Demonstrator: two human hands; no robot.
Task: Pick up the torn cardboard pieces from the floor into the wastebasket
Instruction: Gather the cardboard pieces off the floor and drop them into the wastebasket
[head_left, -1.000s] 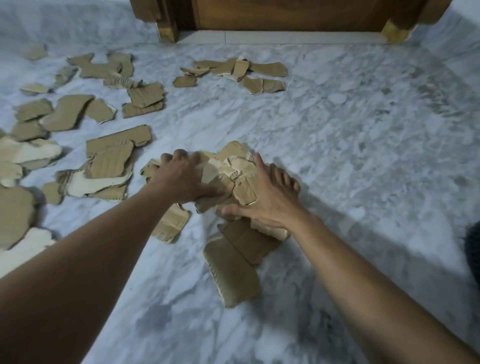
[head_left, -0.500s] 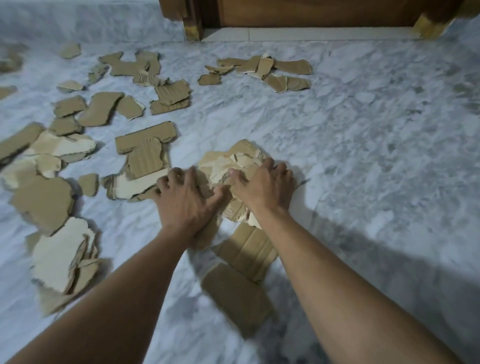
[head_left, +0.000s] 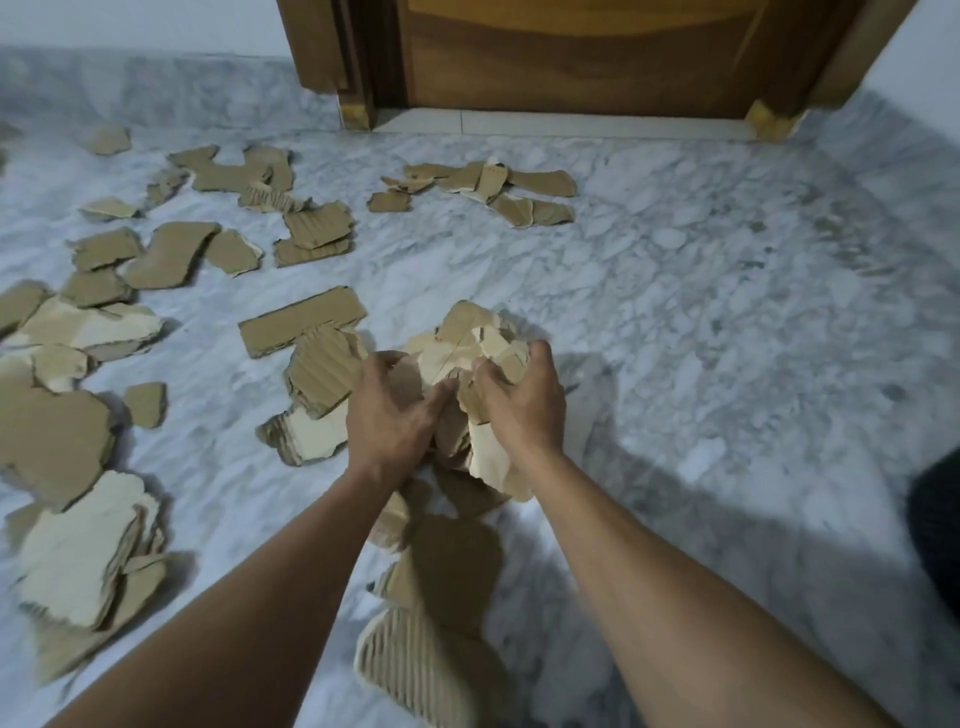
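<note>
Head view: both hands clamp one bundle of torn cardboard (head_left: 470, 358) at frame centre, just above the marble floor (head_left: 701, 312). Left hand (head_left: 387, 415) grips the bundle's left side, fingers (head_left: 382, 364) curled over the top pieces; right hand (head_left: 522, 402) grips the right side, fingers (head_left: 540, 353) clenched on the pale pieces. Bundle is a crumpled wad, no clear long axis; its peak points away toward the wooden door (head_left: 576, 52).

Loose pieces below the wrists: a brown piece (head_left: 447, 566) and a ribbed corrugated piece (head_left: 415, 670), running lengthwise toward the camera. Left of the hands: a long strip (head_left: 301, 322), long axis roughly left-right, tilted up at the right; a ribbed piece (head_left: 322, 369) just beside the left hand. More scraps across the left floor (head_left: 78, 551) and a cluster near the door (head_left: 493, 189). Dark object (head_left: 940, 525) at right edge, cannot identify. Floor on the right is bare.
</note>
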